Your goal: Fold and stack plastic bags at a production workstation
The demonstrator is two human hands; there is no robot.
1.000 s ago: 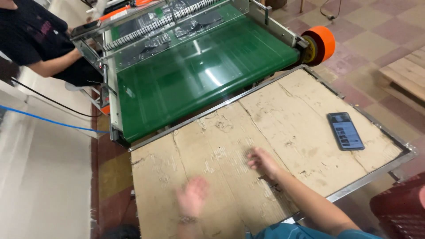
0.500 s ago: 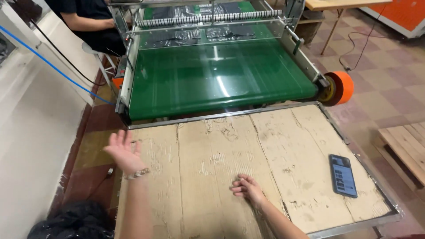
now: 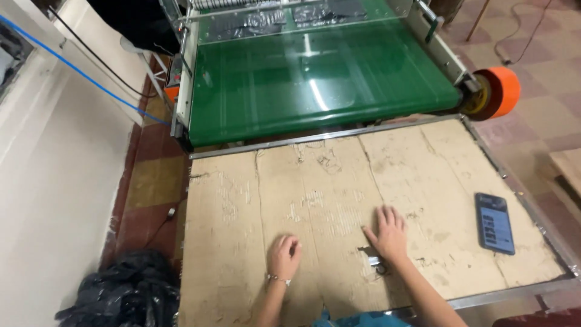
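Observation:
My left hand [image 3: 283, 254] rests on the worn cardboard sheet [image 3: 242, 206] that covers the metal-framed table, fingers loosely bent and holding nothing. My right hand [image 3: 387, 233] lies flat on the same cardboard a little to the right, fingers spread. A small dark metal object [image 3: 374, 264] lies on the cardboard just beside my right wrist; its kind is unclear. A dark phone [image 3: 495, 223] with a lit screen lies near the table's right edge, well apart from both hands.
Beyond the table runs a green conveyor belt [image 3: 315, 79] with an orange roller [image 3: 500, 91] at its right end. A black plastic bag [image 3: 121, 297] sits on the floor at the lower left. A white wall [image 3: 54, 181] stands on the left.
My left hand came down from the table's left edge onto the cardboard, close to my right hand. My right hand stayed on the cardboard, and the view shifted.

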